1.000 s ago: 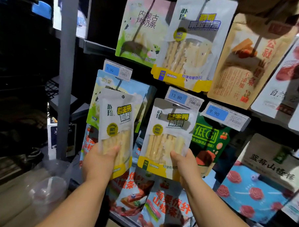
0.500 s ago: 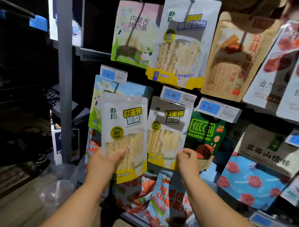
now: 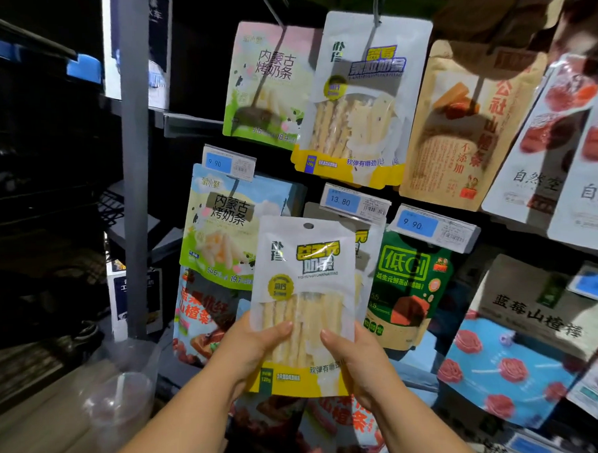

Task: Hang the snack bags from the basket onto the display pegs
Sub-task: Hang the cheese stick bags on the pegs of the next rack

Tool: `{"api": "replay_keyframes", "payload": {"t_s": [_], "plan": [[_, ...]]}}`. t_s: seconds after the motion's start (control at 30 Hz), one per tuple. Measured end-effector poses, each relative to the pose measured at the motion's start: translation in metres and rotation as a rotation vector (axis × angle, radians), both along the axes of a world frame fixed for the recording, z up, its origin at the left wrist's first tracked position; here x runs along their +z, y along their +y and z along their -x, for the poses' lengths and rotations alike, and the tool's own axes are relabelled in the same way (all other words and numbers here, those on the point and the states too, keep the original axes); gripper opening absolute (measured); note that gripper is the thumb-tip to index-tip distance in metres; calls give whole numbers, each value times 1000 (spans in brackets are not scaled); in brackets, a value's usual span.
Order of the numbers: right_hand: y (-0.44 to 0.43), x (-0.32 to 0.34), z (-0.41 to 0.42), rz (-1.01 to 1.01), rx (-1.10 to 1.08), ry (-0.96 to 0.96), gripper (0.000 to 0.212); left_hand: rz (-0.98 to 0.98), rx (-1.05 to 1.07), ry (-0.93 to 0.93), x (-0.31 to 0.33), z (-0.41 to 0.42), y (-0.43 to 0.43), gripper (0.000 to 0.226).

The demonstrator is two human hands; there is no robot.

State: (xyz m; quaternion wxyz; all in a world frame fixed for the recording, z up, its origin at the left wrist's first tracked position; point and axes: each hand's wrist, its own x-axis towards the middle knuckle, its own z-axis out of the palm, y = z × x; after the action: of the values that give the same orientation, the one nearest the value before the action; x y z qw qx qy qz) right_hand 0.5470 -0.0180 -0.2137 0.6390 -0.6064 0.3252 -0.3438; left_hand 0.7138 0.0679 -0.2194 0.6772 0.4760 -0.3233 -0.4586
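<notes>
Up close, the left hand (image 3: 251, 351) and right hand (image 3: 361, 360) pinch the lower sides of a white-and-yellow milk-stick bag (image 3: 303, 277), thumbs on front, pale sticks showing through its window. It's upright, overlapping its hanging twin (image 3: 365, 257) under the 13.80 price tag (image 3: 353, 201).

1. Grey metal upright post (image 3: 135, 165), left of centre, running top to bottom.
2. Three blue-and-white price labels in clear holders: "9.90" (image 3: 229, 163) nearest the post, "13.80" (image 3: 355, 203) to its right, a second "9.90" (image 3: 433, 228) further right.
3. Clear plastic lidded cup with straw (image 3: 118, 402), wrapped in thin clear film, lower left near the post's foot.
4. Blue plastic end piece (image 3: 83, 68) on a dark rail, upper left.
5. Black wire rack (image 3: 112, 208), just left of the post, dimly lit.
6. White printed card (image 3: 120, 295), low behind the post; text illegible.
</notes>
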Motion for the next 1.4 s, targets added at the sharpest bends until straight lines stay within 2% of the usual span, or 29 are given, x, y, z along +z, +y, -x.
{"api": "replay_keyframes", "payload": {"t_s": [0.1, 0.3, 0.53, 0.67, 0.77, 0.9, 1.07, 1.17, 1.27, 1.33, 1.4], "plan": [[-3, 0, 6, 1, -63, -29, 30, -64, 60, -9, 1, 6, -8, 34], [-7, -1, 9, 84, -165, -43, 26, -120, 84, -64, 0, 10, -16, 32], [-16, -1, 5, 136, -202, -16, 26, -107, 138, -41, 4, 15, -20, 16], [-18, 0, -2, 152, -229, -3, 33, -94, 200, -29, 3, 16, -26, 23], [-23, 2, -5, 135, -256, -4, 21, -71, 230, -14, 0, 17, -34, 24], [-28, 2, -6, 112, -276, 12, 27, -116, 291, -77, -7, 17, -47, 30], [-32, 6, -10, 155, -304, 181, 21, -258, 486, -210, -14, 22, -61, 31], [-39, 2, -9, 231, -284, 385, 36, -324, 603, -249, -17, 30, -70, 36], [-47, 1, 1, 296, -306, 579, 30, -333, 714, -187, -14, 40, -83, 58], [-46, 3, 12, 289, -347, 610, 25, -326, 776, -132, -8, 52, -86, 68], [-43, 6, 27, 258, -372, 615, 17, -294, 821, -140, -2, 67, -88, 68]]}}
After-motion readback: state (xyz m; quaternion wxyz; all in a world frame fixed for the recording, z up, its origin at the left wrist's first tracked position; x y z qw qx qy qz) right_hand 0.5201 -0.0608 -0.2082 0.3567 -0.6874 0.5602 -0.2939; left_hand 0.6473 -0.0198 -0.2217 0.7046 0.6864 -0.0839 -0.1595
